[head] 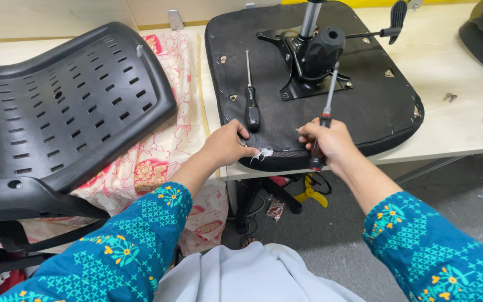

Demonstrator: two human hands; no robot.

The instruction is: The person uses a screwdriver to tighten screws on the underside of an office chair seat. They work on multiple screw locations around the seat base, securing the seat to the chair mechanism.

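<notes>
Your right hand (pixel 331 140) is clamped on a red-and-black screwdriver (pixel 323 126), its shaft angled up toward the black bracket (pixel 314 61) bolted to the upturned seat (pixel 375 106). Your left hand (pixel 227 144) is curled over the seat's near edge, beside a torn white scrap (pixel 263 153). The seat lies underside up on the pale table (pixel 454 123). A second screwdriver (pixel 251 100) rests on it; a black backrest (pixel 68 106) lies left on floral cloth (pixel 157 156)
</notes>
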